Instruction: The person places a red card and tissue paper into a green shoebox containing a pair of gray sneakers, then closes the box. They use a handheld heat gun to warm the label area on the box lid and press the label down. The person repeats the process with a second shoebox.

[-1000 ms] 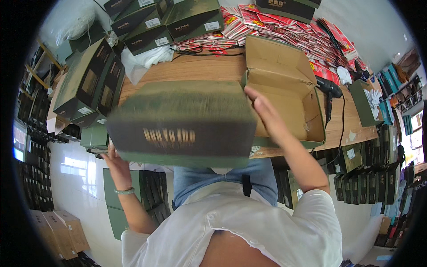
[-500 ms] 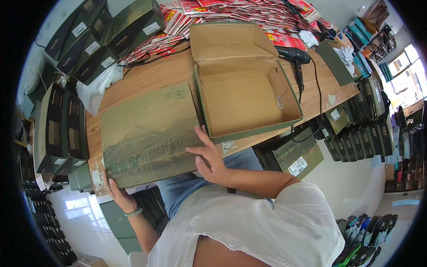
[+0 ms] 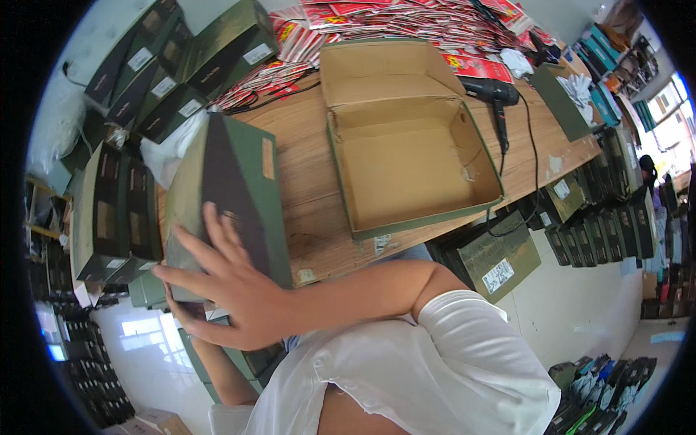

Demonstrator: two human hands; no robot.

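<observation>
A closed green shoe box (image 3: 250,181) stands tilted up on its edge at the left of the table, its dark side panel facing me. Across its lower part lies my right hand (image 3: 243,290), fingers spread and touching the box. My left hand is mostly hidden behind the right hand and the box's near end; only its forearm (image 3: 221,366) shows clearly, so its fingers cannot be judged. To the right, an open, empty cardboard box (image 3: 402,159) with a green rim lies with its lid folded back.
A black hair dryer (image 3: 496,94) with a cord lies right of the open box. Red printed packets (image 3: 406,22) pile up at the back. Stacked green boxes (image 3: 170,69) stand at the back left, more boxes (image 3: 109,210) at the left edge. A box with white paper (image 3: 562,98) sits far right.
The closed box has been turned from lying flat to standing tilted at the left. My right hand has crossed leftward onto it, now covering much of my left hand.
</observation>
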